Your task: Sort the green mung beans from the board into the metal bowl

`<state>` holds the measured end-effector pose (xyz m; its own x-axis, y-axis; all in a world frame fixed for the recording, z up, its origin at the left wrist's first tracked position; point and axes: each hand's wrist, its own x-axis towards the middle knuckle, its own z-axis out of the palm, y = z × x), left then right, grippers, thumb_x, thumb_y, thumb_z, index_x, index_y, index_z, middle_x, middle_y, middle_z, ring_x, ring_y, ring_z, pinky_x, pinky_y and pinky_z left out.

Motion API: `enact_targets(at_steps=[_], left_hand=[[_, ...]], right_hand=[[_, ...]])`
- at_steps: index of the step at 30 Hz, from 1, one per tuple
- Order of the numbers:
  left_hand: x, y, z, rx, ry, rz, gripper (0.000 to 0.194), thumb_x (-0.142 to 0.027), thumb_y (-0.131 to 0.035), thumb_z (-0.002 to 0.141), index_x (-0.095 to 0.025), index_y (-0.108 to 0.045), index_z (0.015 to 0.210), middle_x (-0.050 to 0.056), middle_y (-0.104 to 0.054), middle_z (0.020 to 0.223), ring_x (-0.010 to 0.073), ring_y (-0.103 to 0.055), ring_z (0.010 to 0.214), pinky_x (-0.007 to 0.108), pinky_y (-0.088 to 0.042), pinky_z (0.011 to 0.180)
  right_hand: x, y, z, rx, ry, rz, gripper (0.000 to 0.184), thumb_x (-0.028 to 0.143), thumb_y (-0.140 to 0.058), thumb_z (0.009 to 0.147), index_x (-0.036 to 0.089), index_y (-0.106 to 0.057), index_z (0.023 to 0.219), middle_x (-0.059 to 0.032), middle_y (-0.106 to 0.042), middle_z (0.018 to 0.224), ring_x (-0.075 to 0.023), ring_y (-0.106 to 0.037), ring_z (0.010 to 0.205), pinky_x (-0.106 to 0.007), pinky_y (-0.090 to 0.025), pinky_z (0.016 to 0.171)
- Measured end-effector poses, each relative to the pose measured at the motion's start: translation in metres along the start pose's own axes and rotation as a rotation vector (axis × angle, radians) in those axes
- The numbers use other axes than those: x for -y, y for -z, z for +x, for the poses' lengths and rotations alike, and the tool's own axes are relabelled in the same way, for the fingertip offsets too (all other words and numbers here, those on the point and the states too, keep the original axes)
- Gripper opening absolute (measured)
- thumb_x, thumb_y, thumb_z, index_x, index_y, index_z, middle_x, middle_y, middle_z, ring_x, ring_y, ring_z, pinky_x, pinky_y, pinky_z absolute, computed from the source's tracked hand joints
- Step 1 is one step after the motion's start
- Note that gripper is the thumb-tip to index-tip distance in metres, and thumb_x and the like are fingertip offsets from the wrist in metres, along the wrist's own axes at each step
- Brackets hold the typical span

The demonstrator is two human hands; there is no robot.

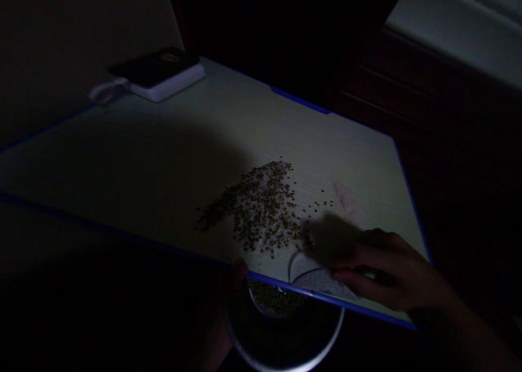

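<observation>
Bowl [333, 339]: green grains [279, 299]; right hand [383, 268] pinching clear curved piece [318, 280]; left hand [223, 320]: cannot tell

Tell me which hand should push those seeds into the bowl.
Probably the right hand: it holds a scraper-like piece on the board, just beside the seeds. The left hand is at the board's near edge, by the bowl.

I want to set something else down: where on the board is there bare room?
The board looks bare in two patches: the shadowed left part, between box, seeds and near rim, and the strip between seeds and far rim. It's crowded at the near right: seeds, curved piece and right hand, with bowl below.
</observation>
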<state>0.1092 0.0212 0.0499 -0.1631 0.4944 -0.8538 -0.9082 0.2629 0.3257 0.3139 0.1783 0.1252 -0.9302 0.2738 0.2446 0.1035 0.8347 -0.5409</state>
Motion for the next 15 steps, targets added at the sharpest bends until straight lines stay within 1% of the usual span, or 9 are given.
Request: enact_targets(at_steps=[3,6,8,10,12,13,15], left_hand=[[0.001,0.000,0.001,-0.003,-0.030,-0.014,0.017,-0.037,-0.081,0.080,-0.020,-0.080,0.079,-0.001,-0.082,0.072,0.0318,-0.076,0.106,0.043,-0.051,0.107],[0.002,0.001,0.001,-0.038,-0.018,-0.013,0.014,-0.035,-0.084,0.075,-0.022,-0.079,0.076,-0.001,-0.082,0.070,0.0339,-0.074,0.112,0.046,-0.050,0.108],[0.001,0.001,0.001,-0.042,-0.041,-0.018,0.011,-0.033,-0.084,0.075,-0.023,-0.080,0.078,-0.002,-0.083,0.074,0.0343,-0.075,0.112,0.048,-0.048,0.111],[0.001,0.000,0.001,-0.032,-0.073,-0.017,0.008,-0.030,-0.082,0.078,-0.023,-0.080,0.080,-0.002,-0.084,0.076,0.0336,-0.077,0.107,0.048,-0.048,0.111],[0.000,-0.001,0.000,-0.019,-0.075,-0.022,0.008,-0.030,-0.080,0.080,-0.022,-0.080,0.081,-0.002,-0.084,0.075,0.0321,-0.079,0.099,0.048,-0.050,0.110],[0.000,-0.001,0.000,-0.010,-0.058,-0.028,0.009,-0.031,-0.080,0.081,-0.021,-0.080,0.082,-0.002,-0.083,0.074,0.0314,-0.079,0.096,0.047,-0.051,0.109],[0.000,-0.002,-0.001,0.005,-0.021,-0.055,0.011,-0.032,-0.080,0.081,-0.022,-0.080,0.082,-0.002,-0.083,0.074,0.0306,-0.080,0.095,0.046,-0.052,0.107]], right_hand=[[-0.001,0.000,0.000,0.012,-0.003,0.011,0.011,0.026,-0.059,0.101,0.021,-0.068,0.096,0.0004,-0.075,0.070,-0.0086,-0.066,0.055,-0.022,-0.049,0.055],[0.000,-0.001,0.000,0.005,-0.010,0.035,0.011,0.027,-0.061,0.099,0.021,-0.070,0.095,0.0002,-0.076,0.069,-0.0086,-0.065,0.054,-0.022,-0.049,0.053],[0.000,0.000,0.000,-0.009,-0.010,0.049,0.012,0.027,-0.062,0.099,0.021,-0.070,0.094,-0.0005,-0.076,0.070,-0.0086,-0.065,0.052,-0.021,-0.050,0.053],[-0.001,0.002,-0.001,-0.039,-0.018,0.058,0.010,0.026,-0.064,0.097,0.021,-0.071,0.094,-0.0011,-0.077,0.070,-0.0091,-0.066,0.052,-0.021,-0.050,0.052],[-0.004,0.007,-0.005,-0.090,-0.057,0.045,0.008,0.023,-0.066,0.095,0.021,-0.073,0.098,-0.0006,-0.078,0.071,-0.0097,-0.068,0.053,-0.020,-0.052,0.052],[-0.006,0.010,-0.007,-0.122,-0.086,0.033,0.011,0.022,-0.067,0.094,0.022,-0.074,0.103,0.0001,-0.079,0.071,-0.0100,-0.070,0.055,-0.019,-0.053,0.053],[-0.012,0.017,-0.012,-0.160,-0.148,0.015,0.023,0.018,-0.068,0.093,0.024,-0.073,0.115,0.0015,-0.080,0.073,-0.0099,-0.074,0.060,-0.017,-0.056,0.058]])
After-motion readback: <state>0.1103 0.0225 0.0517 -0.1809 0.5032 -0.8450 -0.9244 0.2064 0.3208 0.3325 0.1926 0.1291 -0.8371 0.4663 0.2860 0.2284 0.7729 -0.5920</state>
